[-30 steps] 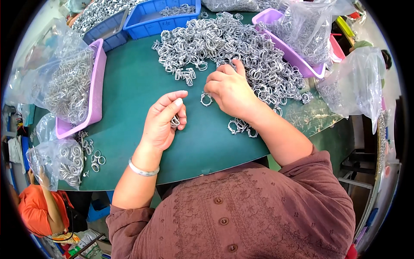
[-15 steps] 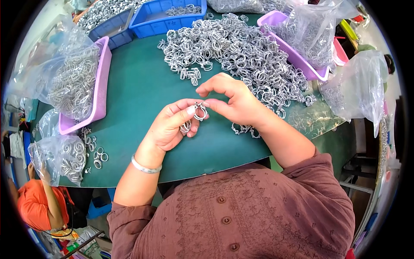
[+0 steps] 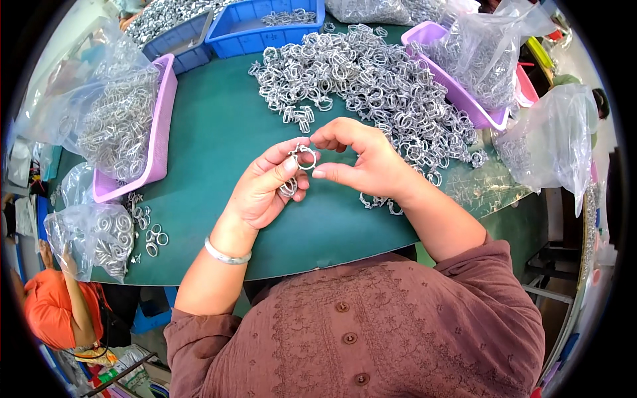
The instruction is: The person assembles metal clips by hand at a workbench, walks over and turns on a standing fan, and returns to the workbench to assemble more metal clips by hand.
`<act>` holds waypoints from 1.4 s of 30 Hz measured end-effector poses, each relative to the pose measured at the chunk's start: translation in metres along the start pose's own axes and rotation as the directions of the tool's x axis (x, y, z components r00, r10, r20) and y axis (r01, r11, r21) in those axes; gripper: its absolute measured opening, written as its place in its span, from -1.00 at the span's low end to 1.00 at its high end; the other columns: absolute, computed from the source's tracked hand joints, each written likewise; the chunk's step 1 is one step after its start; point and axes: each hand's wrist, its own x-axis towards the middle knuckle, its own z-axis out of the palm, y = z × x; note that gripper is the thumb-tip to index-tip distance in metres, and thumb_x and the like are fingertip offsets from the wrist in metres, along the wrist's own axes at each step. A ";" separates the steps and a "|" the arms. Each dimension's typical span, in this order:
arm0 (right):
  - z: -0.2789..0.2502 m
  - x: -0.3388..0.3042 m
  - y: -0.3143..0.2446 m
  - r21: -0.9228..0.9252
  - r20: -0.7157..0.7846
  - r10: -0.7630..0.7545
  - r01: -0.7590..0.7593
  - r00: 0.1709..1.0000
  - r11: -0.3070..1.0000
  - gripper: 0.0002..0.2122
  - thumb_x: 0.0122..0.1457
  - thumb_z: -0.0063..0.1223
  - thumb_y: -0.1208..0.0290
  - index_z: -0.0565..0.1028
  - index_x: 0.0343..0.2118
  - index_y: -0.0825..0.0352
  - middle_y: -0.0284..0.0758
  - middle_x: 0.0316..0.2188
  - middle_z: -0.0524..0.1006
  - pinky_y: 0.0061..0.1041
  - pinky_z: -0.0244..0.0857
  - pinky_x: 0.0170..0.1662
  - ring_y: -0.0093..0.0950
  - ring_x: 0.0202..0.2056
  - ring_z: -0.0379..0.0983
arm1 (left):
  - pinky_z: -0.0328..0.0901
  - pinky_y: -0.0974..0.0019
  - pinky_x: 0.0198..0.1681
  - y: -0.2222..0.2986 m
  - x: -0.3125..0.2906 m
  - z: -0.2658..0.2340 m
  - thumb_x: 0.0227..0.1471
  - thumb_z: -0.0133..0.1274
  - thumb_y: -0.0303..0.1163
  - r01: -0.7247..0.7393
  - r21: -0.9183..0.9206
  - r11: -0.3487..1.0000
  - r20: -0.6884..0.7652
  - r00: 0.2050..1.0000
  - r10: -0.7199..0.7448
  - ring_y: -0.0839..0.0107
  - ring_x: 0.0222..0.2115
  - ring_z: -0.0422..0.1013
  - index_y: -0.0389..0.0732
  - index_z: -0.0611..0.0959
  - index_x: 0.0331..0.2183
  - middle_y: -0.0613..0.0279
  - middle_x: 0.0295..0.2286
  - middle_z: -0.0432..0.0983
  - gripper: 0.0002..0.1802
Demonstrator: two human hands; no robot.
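My left hand (image 3: 265, 186) is closed on a silver metal ring (image 3: 306, 158), pinched upright between thumb and fingers. A second ring-shaped silver piece (image 3: 288, 188) sits lower down in the same hand, partly covered by the fingers. My right hand (image 3: 365, 159) is close by on the right, thumb and forefinger parted beside the ring. Its forefinger tip is at the ring's top edge; whether it touches is unclear. Beyond the hands lies a large heap of similar silver metal pieces (image 3: 371, 79), with a few loose ones (image 3: 298, 118) at its near left edge.
A green table (image 3: 206, 132) lies beneath everything. Purple baskets (image 3: 162, 126) stand left and right, holding bagged metal pieces. Blue bins (image 3: 259, 41) are at the back. A clear bag (image 3: 547, 139) sits far right. Several loose rings (image 3: 154, 239) lie at left. Another person (image 3: 63, 308) is lower left.
My right thumb has moved down off the ring, widening its gap from the forefinger. The ring in my left hand has turned to face more openly. The whole view has shifted slightly.
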 end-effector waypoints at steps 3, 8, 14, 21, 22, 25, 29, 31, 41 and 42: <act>0.003 -0.001 0.002 -0.083 -0.031 -0.050 0.047 0.998 0.995 -0.77 -0.15 0.18 0.43 0.44 -0.40 0.33 -0.32 -0.45 0.45 -0.52 0.27 -0.35 -0.42 -0.40 0.40 | 0.29 0.47 -0.49 0.000 0.000 0.002 -0.01 -0.04 -0.42 0.008 0.013 1.000 -0.006 1.000 -0.008 0.51 -0.47 0.38 -0.17 0.41 -0.10 0.25 -0.28 0.43 -0.63; 0.003 0.000 0.004 -0.103 -0.014 -0.124 0.121 0.992 0.987 -0.83 -0.14 0.16 0.49 0.45 -0.42 0.33 -0.33 -0.47 0.44 -0.56 0.26 -0.36 -0.47 -0.41 0.39 | 0.28 0.49 -0.48 0.001 0.000 0.002 0.00 -0.04 -0.42 0.011 0.042 0.999 -0.019 1.000 -0.010 0.52 -0.46 0.37 -0.16 0.43 -0.09 0.28 -0.29 0.44 -0.63; 0.004 0.000 0.005 -0.083 -0.009 -0.086 0.085 0.996 0.993 -0.85 -0.10 0.13 0.55 0.45 -0.41 0.34 -0.36 -0.47 0.44 -0.62 0.24 -0.38 -0.56 -0.42 0.38 | 0.28 0.49 -0.48 0.001 0.001 0.001 0.01 -0.06 -0.41 -0.013 0.054 0.998 0.000 1.000 0.013 0.54 -0.46 0.37 -0.19 0.42 -0.08 0.26 -0.27 0.44 -0.63; 0.005 0.001 0.003 -0.056 -0.033 -0.052 0.050 0.998 0.997 -0.87 -0.08 0.11 0.45 0.46 -0.44 0.33 -0.32 -0.51 0.45 -0.54 0.26 -0.41 -0.44 -0.45 0.40 | 0.26 0.51 -0.50 0.003 0.000 0.003 0.02 -0.07 -0.40 -0.009 0.066 0.998 -0.035 0.999 0.012 0.57 -0.50 0.35 -0.21 0.42 -0.09 0.31 -0.36 0.44 -0.64; 0.005 0.000 0.003 -0.057 -0.033 -0.052 0.050 0.998 0.997 -0.87 -0.08 0.11 0.45 0.46 -0.44 0.33 -0.32 -0.51 0.45 -0.54 0.26 -0.41 -0.44 -0.45 0.40 | 0.26 0.52 -0.50 0.003 0.000 0.003 0.02 -0.07 -0.40 -0.008 0.069 0.998 -0.040 0.999 0.011 0.57 -0.50 0.34 -0.21 0.43 -0.09 0.33 -0.39 0.44 -0.65; 0.003 0.000 0.006 -0.087 0.009 -0.054 0.055 0.998 0.995 -0.85 -0.07 0.10 0.54 0.45 -0.37 0.35 -0.35 -0.46 0.44 -0.62 0.25 -0.37 -0.56 -0.41 0.39 | 0.26 0.52 -0.50 0.003 0.000 0.001 0.02 -0.06 -0.39 -0.001 0.069 0.998 -0.038 0.999 0.004 0.58 -0.51 0.34 -0.21 0.44 -0.10 0.34 -0.43 0.43 -0.65; 0.005 -0.001 0.007 -0.045 -0.009 -0.045 0.045 0.999 0.998 -0.82 -0.07 0.10 0.49 0.45 -0.36 0.34 -0.29 -0.48 0.45 -0.54 0.29 -0.39 -0.43 -0.43 0.42 | 0.26 0.52 -0.51 0.003 0.000 0.002 0.02 -0.06 -0.39 -0.007 0.075 0.997 -0.040 0.999 0.010 0.57 -0.51 0.34 -0.20 0.44 -0.10 0.34 -0.43 0.43 -0.65; 0.005 -0.001 0.007 -0.026 -0.008 -0.027 0.027 1.000 0.999 -0.81 -0.08 0.10 0.50 0.45 -0.34 0.35 -0.28 -0.47 0.45 -0.54 0.30 -0.38 -0.44 -0.42 0.42 | 0.26 0.52 -0.50 0.003 0.000 0.003 0.01 -0.06 -0.39 -0.017 0.077 0.997 -0.041 0.999 0.021 0.57 -0.50 0.34 -0.20 0.44 -0.10 0.33 -0.42 0.43 -0.65; 0.004 -0.002 0.003 -0.011 0.006 0.038 -0.038 0.999 0.999 -0.77 -0.06 0.05 0.59 0.42 -0.27 0.41 -0.31 -0.41 0.48 -0.61 0.30 -0.32 -0.56 -0.39 0.43 | 0.26 0.52 -0.47 0.003 0.000 0.005 0.01 -0.05 -0.40 -0.044 0.130 0.991 -0.053 0.997 0.051 0.57 -0.49 0.33 -0.17 0.44 -0.10 0.32 -0.39 0.44 -0.66; 0.004 -0.002 0.003 0.003 0.014 0.060 -0.060 0.998 0.998 -0.77 -0.04 0.04 0.59 0.41 -0.25 0.42 -0.32 -0.41 0.48 -0.61 0.29 -0.31 -0.57 -0.38 0.42 | 0.27 0.52 -0.48 0.002 0.000 0.005 0.01 -0.05 -0.40 -0.050 0.132 0.990 -0.057 0.997 0.058 0.57 -0.49 0.33 -0.18 0.44 -0.11 0.31 -0.38 0.44 -0.66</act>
